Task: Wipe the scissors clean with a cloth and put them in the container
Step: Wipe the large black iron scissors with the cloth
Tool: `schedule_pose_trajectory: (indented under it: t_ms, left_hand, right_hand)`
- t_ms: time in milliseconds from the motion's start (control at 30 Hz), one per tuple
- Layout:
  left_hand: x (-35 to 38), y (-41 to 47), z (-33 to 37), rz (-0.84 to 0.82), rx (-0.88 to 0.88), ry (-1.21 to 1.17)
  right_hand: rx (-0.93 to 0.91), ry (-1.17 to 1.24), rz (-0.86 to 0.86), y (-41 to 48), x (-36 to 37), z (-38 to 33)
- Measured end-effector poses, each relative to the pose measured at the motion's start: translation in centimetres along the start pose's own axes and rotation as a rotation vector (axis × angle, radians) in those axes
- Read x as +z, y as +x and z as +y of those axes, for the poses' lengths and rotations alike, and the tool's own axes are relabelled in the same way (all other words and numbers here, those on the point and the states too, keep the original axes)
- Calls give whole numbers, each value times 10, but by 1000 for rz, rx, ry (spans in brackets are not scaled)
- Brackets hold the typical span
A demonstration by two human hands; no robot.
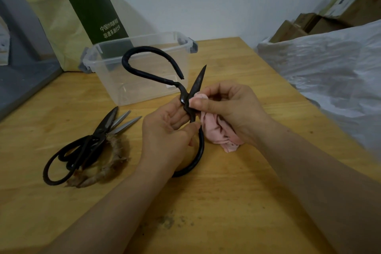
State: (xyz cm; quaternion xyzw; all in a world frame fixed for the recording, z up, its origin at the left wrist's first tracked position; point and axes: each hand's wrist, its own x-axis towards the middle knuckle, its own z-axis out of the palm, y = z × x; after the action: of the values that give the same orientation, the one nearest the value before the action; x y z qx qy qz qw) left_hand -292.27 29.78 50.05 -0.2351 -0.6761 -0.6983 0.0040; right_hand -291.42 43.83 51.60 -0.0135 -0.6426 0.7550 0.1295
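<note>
My left hand (167, 130) grips large black iron scissors (144, 55) near their pivot, blades spread wide, one tip pointing up. A pink cloth (218, 130) is bunched in my right hand (228, 107), whose thumb and fingers press it against the blade by the pivot. The clear plastic container (142, 86) stands open just behind the scissors, with nothing visible in it. Two more pairs of scissors (97, 136) lie stacked on the wooden table (226, 202) to the left, one black, one with silver blades and twine-wrapped handles.
A green and tan paper bag (82, 20) leans on the wall behind the container. A grey shelf (22, 80) borders the table's left side. White plastic sheeting (334, 72) and cardboard boxes (321, 20) sit at the right. Dirt specks (169, 220) mark the near tabletop.
</note>
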Motion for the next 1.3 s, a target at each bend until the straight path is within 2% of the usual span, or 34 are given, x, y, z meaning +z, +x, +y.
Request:
schedule_pose_trajectory:
  t_ms: [167, 333, 533, 667, 733, 867, 900, 933, 1000, 1067, 1100, 1200, 1300]
  left_hand:
    - [2, -1, 1, 2, -9, 24]
    - [2, -1, 3, -2, -22, 35]
    - [4, -4, 3, 21, -4, 30]
    - [-1, 2, 4, 86, -32, 62]
    - [-8, 10, 8, 168, 36, 193]
    - [-27, 19, 15, 300, 331, 661]
    - [-30, 19, 14, 307, 365, 739]
    - [-32, 20, 10, 302, 392, 811]
    - [-34, 20, 4, 258, 440, 951]
    - [-35, 20, -1, 227, 451, 1010]
    - [-36, 21, -1, 222, 444, 1009]
    - [-38, 22, 6, 271, 350, 967]
    - [-39, 18, 17, 293, 237, 1042]
  right_hand:
    - [29, 89, 108, 5, 6, 2]
    - [4, 50, 262, 9, 2, 4]
    - [90, 156, 117, 3, -7, -2]
    - [73, 70, 156, 6, -14, -5]
    - [81, -56, 139, 5, -17, -10]
    - [77, -336, 186, -3, -13, -25]
    - [70, -313, 169, -6, -11, -30]
    - [104, -190, 99, -9, -9, -33]
    - [288, 87, -115, -17, 0, -43]
    - [352, 42, -265, -21, 1, -39]
    - [318, -16, -257, -21, 2, -36]
    - [224, -7, -75, -15, 2, -27]
    - [175, 65, -2, -10, -2, -23]
